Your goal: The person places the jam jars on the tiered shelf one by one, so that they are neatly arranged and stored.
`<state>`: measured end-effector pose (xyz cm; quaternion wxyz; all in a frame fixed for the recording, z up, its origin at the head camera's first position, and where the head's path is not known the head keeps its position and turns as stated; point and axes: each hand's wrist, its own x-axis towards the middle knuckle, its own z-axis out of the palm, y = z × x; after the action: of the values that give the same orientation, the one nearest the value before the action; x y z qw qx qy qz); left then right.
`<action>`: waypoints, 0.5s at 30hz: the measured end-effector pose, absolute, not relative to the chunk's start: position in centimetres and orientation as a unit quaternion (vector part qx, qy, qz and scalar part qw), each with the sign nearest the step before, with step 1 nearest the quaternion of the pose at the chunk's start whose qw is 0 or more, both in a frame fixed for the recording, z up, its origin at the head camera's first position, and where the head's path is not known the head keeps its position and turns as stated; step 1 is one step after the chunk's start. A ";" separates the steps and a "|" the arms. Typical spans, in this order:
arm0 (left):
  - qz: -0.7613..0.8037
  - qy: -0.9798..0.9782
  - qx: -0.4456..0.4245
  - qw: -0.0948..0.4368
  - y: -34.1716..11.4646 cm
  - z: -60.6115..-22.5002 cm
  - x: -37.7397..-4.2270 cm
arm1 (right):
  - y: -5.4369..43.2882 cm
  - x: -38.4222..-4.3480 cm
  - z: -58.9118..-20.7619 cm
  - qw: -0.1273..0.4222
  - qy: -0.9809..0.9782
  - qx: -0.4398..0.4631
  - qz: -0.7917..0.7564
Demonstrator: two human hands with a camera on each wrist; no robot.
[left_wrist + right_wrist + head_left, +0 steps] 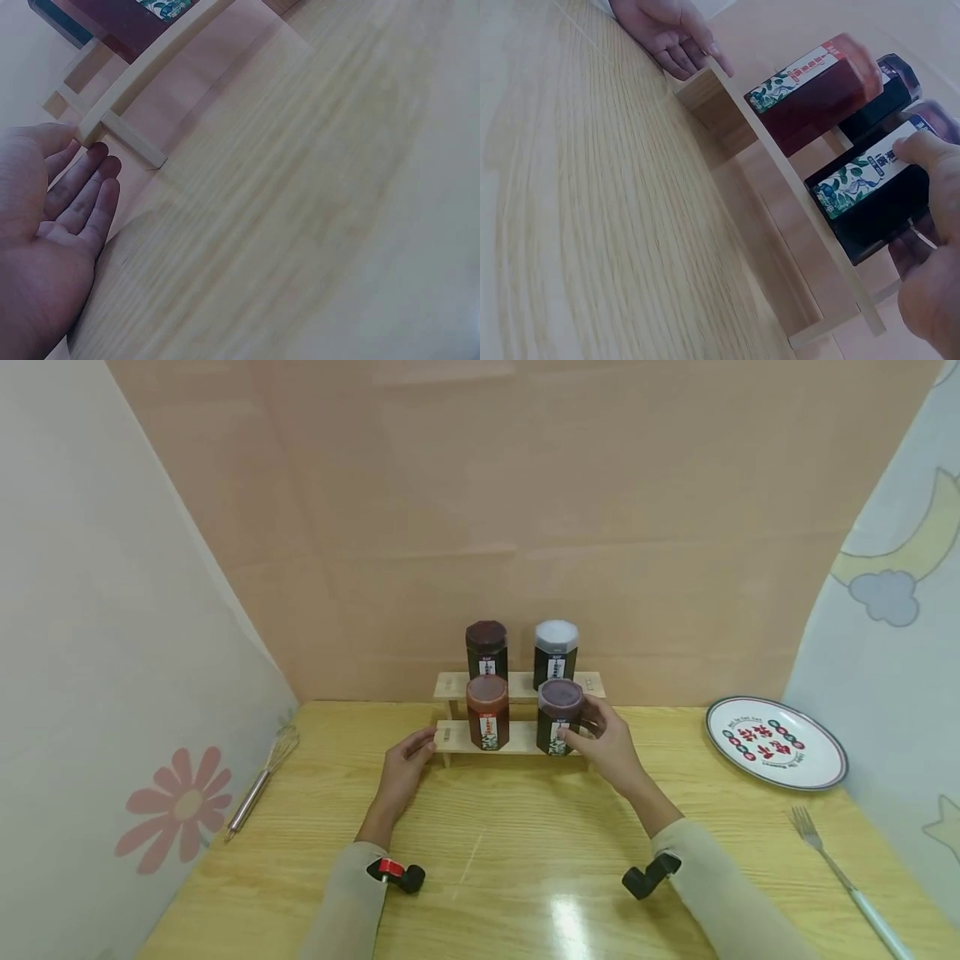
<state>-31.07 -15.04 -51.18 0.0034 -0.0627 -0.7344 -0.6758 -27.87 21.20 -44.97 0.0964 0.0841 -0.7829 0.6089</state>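
A two-tier wooden rack [522, 737] stands at the back of the table and bears several faceted jars. My right hand [613, 750] grips the dark jar with a purple lid [550, 739] at the lower step's right, thumb across its label. Left of it is a reddish-brown jar [487, 718]. Behind, on the upper step, are a dark-lidded jar [486, 652] and a white-lidded jar [557, 652]. At the lower step's left end, my left hand [401, 772] pinches the board, the thumb on top and fingers beneath, as the left wrist view shows.
A whisk [260, 781] lies on the table by the left wall. On the right sit an oval plate [813, 772] with red lettering and, nearer me, a fork [840, 872] with a pale handle. An orange-brown backdrop [525, 527] rises behind the rack.
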 end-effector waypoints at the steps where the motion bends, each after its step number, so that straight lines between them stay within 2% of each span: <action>1: -0.676 -0.734 -0.064 0.004 -14.9 -51.2 -31.1 | 21.2 -27.9 -44.9 0.098 -0.784 0.080 0.608; 15: -0.677 -0.733 -0.066 0.006 -14.5 -51.2 -31.4 | 21.0 -28.5 -44.6 0.105 -0.788 0.060 0.604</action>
<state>-31.44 -14.46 -51.24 0.0065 -0.0658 -0.7326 -0.6775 -28.51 20.97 -44.64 0.1045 0.0596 -0.7876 0.6043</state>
